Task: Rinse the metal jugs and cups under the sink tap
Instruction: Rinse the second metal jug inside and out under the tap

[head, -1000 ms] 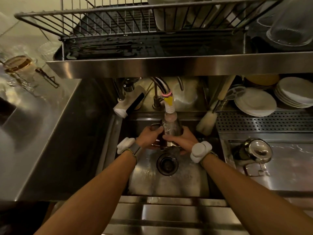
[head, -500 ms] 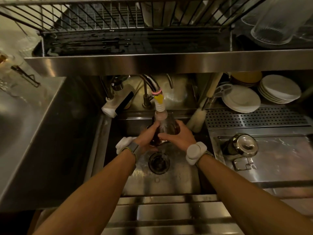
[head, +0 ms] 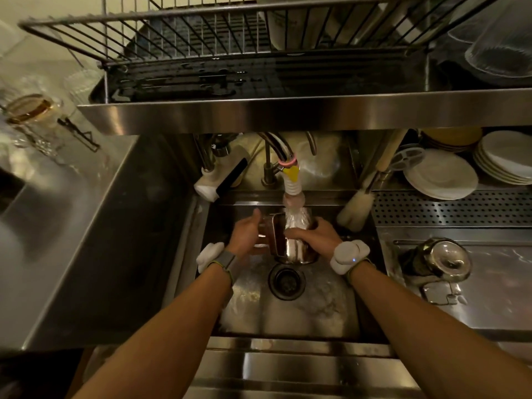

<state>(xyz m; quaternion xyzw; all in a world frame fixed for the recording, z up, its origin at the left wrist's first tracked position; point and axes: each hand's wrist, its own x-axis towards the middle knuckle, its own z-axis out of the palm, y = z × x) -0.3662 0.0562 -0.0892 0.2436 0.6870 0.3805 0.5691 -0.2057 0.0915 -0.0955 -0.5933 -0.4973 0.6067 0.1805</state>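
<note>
while water runs from tap nozzle (head: 293,188), steel sink basin (head: 288,315) sits below overhead dish rack (head: 218,53). plate stacks (head: 440,174) right rear. upturned metal jug (head: 439,259) on right drainboard, apart from sink. second metal jug (head: 296,240) under stream, above drain (head: 287,280). left hand (head: 244,234) wrapped round handle side, right hand (head: 312,234) clasping jug body.

We see a steel desk (head: 72,226) on the left, a wire rack (head: 201,33) on the shelf (head: 288,113) overhead, white plates (head: 440,177) stacked right, all dimly lit.
</note>
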